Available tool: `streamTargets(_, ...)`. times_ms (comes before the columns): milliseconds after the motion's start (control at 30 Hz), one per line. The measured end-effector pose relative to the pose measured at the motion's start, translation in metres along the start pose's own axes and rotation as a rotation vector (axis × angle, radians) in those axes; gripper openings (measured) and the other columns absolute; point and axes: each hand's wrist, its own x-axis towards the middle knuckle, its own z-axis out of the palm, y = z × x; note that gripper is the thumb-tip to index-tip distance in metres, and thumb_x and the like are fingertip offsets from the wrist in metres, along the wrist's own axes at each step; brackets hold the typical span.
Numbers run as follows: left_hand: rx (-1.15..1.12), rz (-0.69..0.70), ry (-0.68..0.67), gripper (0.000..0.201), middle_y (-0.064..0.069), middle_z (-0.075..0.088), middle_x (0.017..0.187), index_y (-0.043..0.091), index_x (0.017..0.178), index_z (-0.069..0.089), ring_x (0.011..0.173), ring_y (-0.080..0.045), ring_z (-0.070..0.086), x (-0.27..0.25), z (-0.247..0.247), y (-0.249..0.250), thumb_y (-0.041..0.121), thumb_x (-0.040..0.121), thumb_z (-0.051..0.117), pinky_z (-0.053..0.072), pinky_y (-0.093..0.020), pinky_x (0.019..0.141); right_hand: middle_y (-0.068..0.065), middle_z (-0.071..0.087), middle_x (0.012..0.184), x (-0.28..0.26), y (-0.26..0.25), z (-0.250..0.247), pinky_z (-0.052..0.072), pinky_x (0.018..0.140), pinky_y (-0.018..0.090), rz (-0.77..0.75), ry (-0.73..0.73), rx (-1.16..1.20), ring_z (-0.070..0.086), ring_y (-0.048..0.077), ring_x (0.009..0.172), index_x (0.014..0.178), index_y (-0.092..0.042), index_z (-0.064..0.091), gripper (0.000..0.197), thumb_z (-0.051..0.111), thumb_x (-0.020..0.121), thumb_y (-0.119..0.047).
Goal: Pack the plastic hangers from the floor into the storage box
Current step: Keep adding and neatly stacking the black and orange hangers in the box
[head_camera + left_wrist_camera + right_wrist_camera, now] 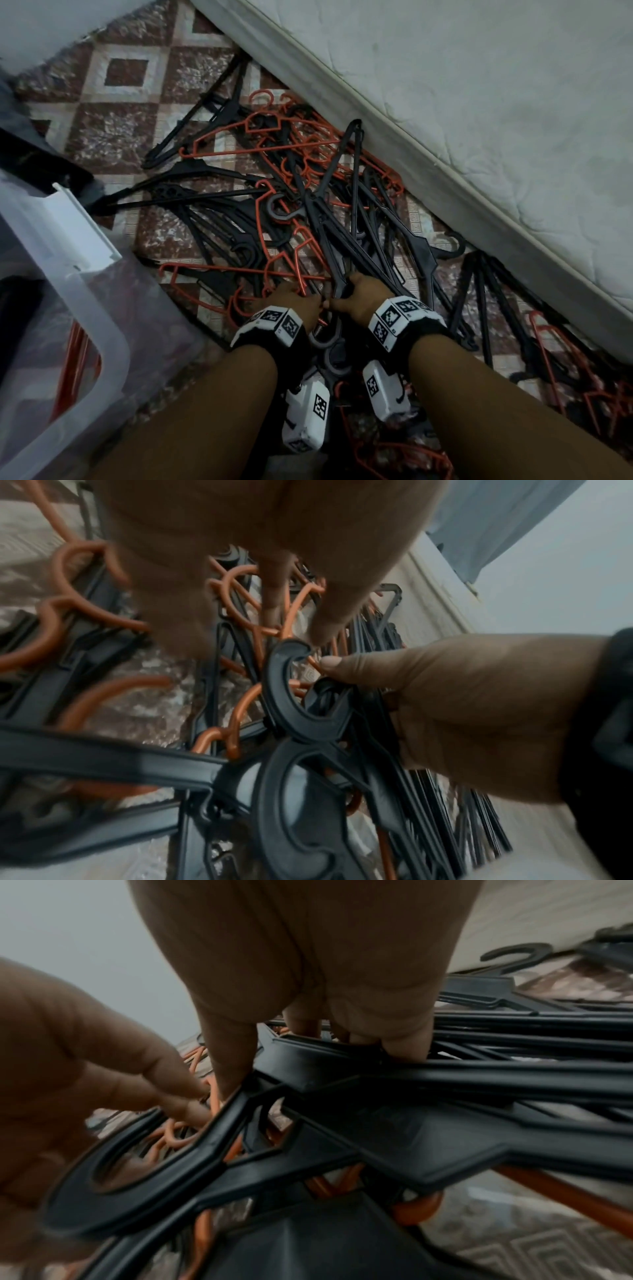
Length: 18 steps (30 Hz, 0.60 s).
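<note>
We've got a big tangle of plastic hangers (308, 205) spread on the patterned floor (113, 113), black ones and orange ones hooked through each other, the heap running right along the edge of the white mattress (479, 120). At the near end, our right hand (359, 294) has its fingers (404, 1042) curled over a bundle of black hangers (445, 1074), gripping near the necks where several stack together, probably so they lift as one sheaf rather than one by one. Our left hand (294, 301) sits just beside it, fingers (329, 615) bent down among the orange hangers (240, 723); the head view suggests it's holding an orange bar, but the wrist view is too blurred, so we cannot tell whether it truly grips. A black hook (294, 691) curls between the two hands, snagged in orange wire, which looks like why both hands are working the same spot: one holds, one frees. Off to the left stands the clear storage box (85, 329), a few orange hangers (73, 370) visible through its wall, a white latch (85, 233) at its rim. Most of the job remains, we'd say.
</note>
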Motion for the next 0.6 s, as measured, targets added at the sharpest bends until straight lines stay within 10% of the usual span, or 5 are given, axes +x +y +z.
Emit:
streamTargets(67,0.062,0.049,-0.029,0.062,-0.009,0.05,0.14,0.026,0.143,0.038,0.1,-0.02,0.06,0.003,0.002,-0.004,0.049,0.088,0.053,0.05,-0.028,0.079,0.004,0.068,0.107,0.001,-0.001,0.002,0.046,0.072,0.024,-0.001,0.005,-0.017,0.059,0.018,0.084,0.117,-0.014,0.056,0.056,0.077,0.076,-0.047)
streamTargets(167,-0.043,0.049,-0.012,0.068,0.016,0.059,0.093,0.033,0.139,0.044,0.064,-0.002,0.054,0.003,0.005,-0.007,0.049,0.075,0.06,0.039,-0.017,0.049,0.003,0.064,0.099,0.0,-0.004,0.004,0.044,0.068,0.025,0.003,0.002,-0.064,0.056,0.018,0.079,0.116,-0.014,0.052,0.057,0.074,0.078,-0.05)
streamTargets(233,-0.202,0.082,-0.012,0.068,0.022,0.054,0.087,0.038,0.136,0.046,0.067,0.004,0.054,0.003,0.006,-0.007,0.049,0.07,0.063,0.041,-0.014,0.046,0.001,0.063,0.095,0.0,-0.004,0.0,0.046,0.07,0.026,-0.022,-0.003,-0.037,0.058,0.018,0.081,0.114,-0.015,0.051,0.058,0.073,0.077,-0.054)
streamTargets(433,-0.478,0.185,-0.002,0.079,0.005,0.065,0.113,0.043,0.142,0.029,0.092,-0.016,0.068,-0.005,0.0,0.006,0.05,0.073,0.068,0.056,-0.03,0.071,-0.019,0.059,0.082,-0.01,-0.009,-0.028,0.041,0.055,0.005,-0.177,0.017,0.108,0.057,-0.004,0.072,0.108,-0.028,0.05,0.039,0.074,0.081,-0.041)
streamTargets(600,-0.459,0.367,-0.038,0.078,0.024,0.061,0.122,0.059,0.14,0.017,0.108,-0.015,0.064,-0.025,-0.021,0.033,0.055,0.076,0.063,0.056,-0.044,0.089,-0.002,0.068,0.108,-0.028,-0.023,-0.055,0.053,0.084,0.028,-0.254,0.082,0.181,0.066,0.016,0.096,0.129,-0.023,0.052,0.046,0.069,0.088,-0.036)
